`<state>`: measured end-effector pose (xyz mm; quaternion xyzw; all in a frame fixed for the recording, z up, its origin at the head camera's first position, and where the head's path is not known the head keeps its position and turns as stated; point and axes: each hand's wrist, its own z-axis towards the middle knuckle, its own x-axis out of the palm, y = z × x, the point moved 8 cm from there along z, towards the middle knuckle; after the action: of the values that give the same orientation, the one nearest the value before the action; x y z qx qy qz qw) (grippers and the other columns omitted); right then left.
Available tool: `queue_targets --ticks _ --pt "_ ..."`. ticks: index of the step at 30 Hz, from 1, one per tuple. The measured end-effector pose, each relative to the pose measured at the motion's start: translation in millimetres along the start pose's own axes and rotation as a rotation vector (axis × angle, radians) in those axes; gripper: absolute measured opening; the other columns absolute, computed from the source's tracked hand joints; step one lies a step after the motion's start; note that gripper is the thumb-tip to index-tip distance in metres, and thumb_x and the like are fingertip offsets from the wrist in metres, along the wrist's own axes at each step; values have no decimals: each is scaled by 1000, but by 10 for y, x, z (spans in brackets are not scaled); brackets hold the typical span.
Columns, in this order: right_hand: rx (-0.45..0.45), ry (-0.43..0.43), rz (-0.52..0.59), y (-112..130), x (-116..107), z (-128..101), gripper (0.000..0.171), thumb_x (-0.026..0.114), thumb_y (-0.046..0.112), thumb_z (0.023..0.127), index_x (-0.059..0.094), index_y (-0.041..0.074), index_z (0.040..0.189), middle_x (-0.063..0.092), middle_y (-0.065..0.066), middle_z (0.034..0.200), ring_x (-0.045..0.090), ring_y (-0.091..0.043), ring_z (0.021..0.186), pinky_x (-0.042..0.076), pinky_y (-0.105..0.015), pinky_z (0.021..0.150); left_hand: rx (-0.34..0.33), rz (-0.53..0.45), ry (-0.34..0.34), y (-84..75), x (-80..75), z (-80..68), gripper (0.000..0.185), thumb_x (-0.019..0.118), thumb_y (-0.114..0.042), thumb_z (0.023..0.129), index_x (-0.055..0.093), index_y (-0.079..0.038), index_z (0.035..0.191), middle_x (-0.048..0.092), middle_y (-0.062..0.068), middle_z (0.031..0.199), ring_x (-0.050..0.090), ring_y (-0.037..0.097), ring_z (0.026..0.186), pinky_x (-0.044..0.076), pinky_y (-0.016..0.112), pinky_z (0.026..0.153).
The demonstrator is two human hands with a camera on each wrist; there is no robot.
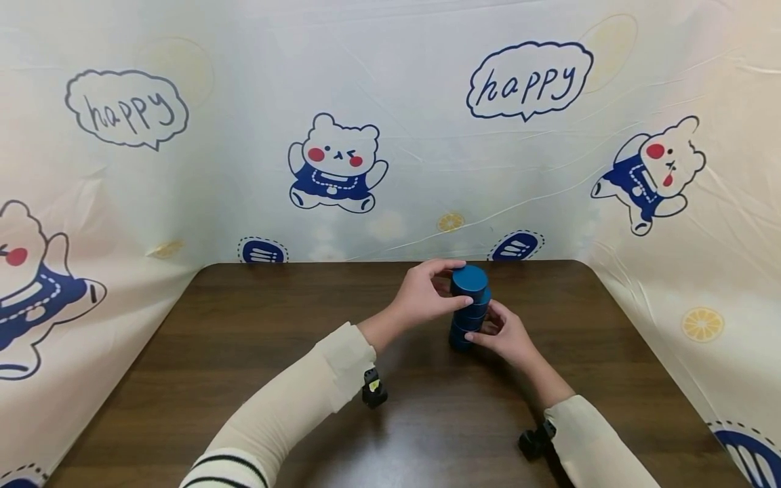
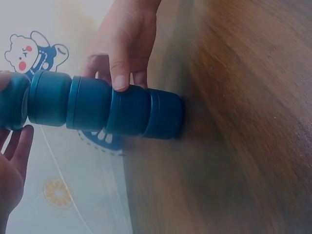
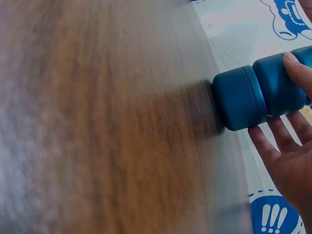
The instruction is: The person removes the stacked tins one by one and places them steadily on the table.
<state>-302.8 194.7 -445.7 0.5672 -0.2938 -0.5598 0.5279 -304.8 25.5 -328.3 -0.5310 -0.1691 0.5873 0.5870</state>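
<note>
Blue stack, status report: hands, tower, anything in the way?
Left hand grips the top of the blue stack. Right hand steadies the lower pieces. Stack upright on table. Nothing blocking.

A dark wooden worktop (image 1: 244, 352) stands against a cream backdrop (image 1: 415, 135) printed with bears (image 1: 334, 163) and "happy" bubbles (image 1: 529, 80).
</note>
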Motion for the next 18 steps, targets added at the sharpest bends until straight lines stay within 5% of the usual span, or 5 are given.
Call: queue_targets --ticks 18 --pt "17 0 6 -59 -5 2 71 80 13 82 44 7 143 56 -19 134 55 -36 121 44 -51 101 40 -42 -26 77 -110 -109 55 83 -17 79 62 -10 130 61 6 125 64 21 108 56 33 86"
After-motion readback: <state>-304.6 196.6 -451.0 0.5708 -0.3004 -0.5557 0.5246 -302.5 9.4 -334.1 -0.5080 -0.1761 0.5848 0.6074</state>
